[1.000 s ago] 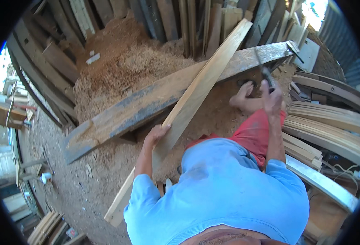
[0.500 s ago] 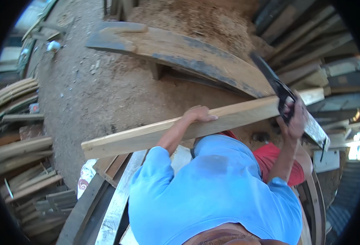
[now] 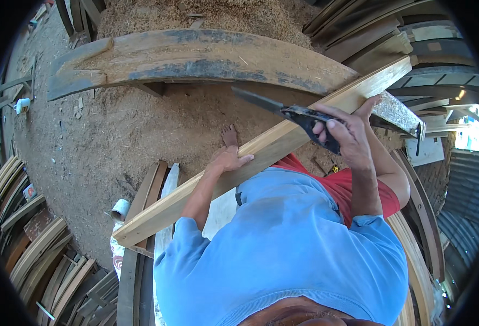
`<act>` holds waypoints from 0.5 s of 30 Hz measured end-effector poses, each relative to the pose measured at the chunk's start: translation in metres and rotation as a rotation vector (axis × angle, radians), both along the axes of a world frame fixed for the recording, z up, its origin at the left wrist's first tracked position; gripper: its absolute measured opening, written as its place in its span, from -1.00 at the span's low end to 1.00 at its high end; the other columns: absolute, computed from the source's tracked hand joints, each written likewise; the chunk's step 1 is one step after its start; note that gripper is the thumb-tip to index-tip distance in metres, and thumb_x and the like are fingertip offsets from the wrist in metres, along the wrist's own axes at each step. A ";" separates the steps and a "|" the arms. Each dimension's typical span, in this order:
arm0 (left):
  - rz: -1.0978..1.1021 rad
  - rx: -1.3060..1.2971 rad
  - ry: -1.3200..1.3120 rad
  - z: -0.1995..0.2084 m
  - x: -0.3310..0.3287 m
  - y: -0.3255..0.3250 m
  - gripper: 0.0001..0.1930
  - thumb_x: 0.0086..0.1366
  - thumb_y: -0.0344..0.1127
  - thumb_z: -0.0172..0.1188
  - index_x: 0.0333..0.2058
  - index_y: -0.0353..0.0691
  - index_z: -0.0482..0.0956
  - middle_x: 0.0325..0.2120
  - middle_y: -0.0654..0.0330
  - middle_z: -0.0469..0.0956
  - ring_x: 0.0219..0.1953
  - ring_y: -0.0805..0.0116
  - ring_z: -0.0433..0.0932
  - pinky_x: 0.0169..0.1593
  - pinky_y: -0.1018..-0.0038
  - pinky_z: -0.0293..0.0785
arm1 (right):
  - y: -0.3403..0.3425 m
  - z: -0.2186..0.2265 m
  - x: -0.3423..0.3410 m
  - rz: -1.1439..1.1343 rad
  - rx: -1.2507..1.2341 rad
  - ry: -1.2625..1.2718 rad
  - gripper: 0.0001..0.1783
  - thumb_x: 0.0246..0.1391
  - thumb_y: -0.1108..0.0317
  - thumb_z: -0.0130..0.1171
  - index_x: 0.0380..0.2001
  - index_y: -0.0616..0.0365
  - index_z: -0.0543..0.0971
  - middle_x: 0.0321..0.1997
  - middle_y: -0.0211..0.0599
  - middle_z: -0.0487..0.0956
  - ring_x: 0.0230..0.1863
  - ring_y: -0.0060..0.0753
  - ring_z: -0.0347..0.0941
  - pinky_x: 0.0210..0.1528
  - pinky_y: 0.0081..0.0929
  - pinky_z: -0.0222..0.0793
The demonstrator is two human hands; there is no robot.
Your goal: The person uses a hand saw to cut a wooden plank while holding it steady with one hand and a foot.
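A long pale wooden plank (image 3: 163, 214) lies slantwise across my front, its near left end low and its far right end high. My left hand (image 3: 230, 160) holds the plank left of its middle, thumb along the near face; the other fingers are partly hidden behind its edge. In my right hand (image 3: 348, 133) is a handsaw (image 3: 307, 120), fingers closed round its black handle, the dark blade pointing up and left over the plank. Beyond my right wrist, what looks like my raised bare foot (image 3: 368, 105) touches the plank.
A broad curved timber (image 3: 196, 57) on supports spans the far side, with wood shavings (image 3: 196, 16) behind it. Stacked boards stand at left (image 3: 38, 255) and right (image 3: 369, 38). A white bucket (image 3: 120, 209) is by the plank's left end. My other bare foot (image 3: 229, 136) is on the dirt floor.
My right hand has moved left with the saw, whose blade now points more sideways. The plank slopes more steeply, and my left hand has moved left and nearer. The whole view has shifted.
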State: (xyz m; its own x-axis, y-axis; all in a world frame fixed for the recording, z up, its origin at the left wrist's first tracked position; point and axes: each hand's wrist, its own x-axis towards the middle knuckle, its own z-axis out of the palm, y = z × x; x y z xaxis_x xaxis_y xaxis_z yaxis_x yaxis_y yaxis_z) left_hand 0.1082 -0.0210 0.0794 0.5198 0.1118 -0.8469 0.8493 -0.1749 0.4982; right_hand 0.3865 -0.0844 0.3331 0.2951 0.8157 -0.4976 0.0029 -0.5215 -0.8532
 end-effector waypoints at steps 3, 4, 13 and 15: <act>0.019 0.011 0.006 -0.012 -0.005 -0.015 -0.02 0.20 0.47 0.15 0.24 -0.38 0.45 0.15 -0.21 0.54 0.24 -0.14 0.48 0.32 0.09 0.35 | 0.002 -0.021 -0.002 -0.008 -0.092 0.053 -0.52 0.33 0.41 0.04 0.24 0.44 0.47 -0.26 -0.35 0.63 -0.31 -0.65 0.47 -0.16 -0.68 0.43; 0.027 0.014 0.006 -0.017 -0.005 -0.016 -0.03 0.20 0.47 0.16 0.24 -0.36 0.45 0.14 -0.21 0.55 0.23 -0.13 0.49 0.32 0.10 0.36 | 0.003 -0.027 -0.002 0.002 -0.111 0.051 -0.53 0.33 0.41 0.04 0.23 0.44 0.47 -0.26 -0.35 0.63 -0.31 -0.65 0.47 -0.16 -0.68 0.43; 0.150 -0.027 -0.103 -0.034 0.000 -0.016 -0.14 0.20 0.29 0.30 0.30 -0.16 0.36 0.14 -0.14 0.56 0.20 -0.11 0.52 0.29 0.09 0.39 | -0.006 -0.053 0.008 -0.075 -0.208 0.152 -0.37 0.36 0.24 0.15 0.31 0.50 0.32 -0.32 -0.35 0.55 -0.38 -0.63 0.46 -0.32 -0.62 0.42; 0.236 -0.077 -0.209 -0.041 0.017 -0.017 -0.19 0.20 0.20 0.35 0.30 -0.13 0.35 0.13 -0.13 0.56 0.21 -0.12 0.52 0.28 0.09 0.40 | -0.009 -0.052 0.007 -0.145 -0.170 0.166 -0.31 0.40 0.19 0.15 0.33 0.54 0.26 -0.31 -0.35 0.53 -0.39 -0.65 0.44 -0.35 -0.64 0.39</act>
State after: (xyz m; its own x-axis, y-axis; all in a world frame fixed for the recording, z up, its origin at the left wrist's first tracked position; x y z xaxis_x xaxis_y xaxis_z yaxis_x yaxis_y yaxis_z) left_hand 0.1253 -0.0377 0.0386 0.6508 0.1894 -0.7353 0.7398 0.0596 0.6701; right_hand 0.3936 -0.0929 0.2806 0.3059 0.6712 -0.6752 -0.2145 -0.6424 -0.7358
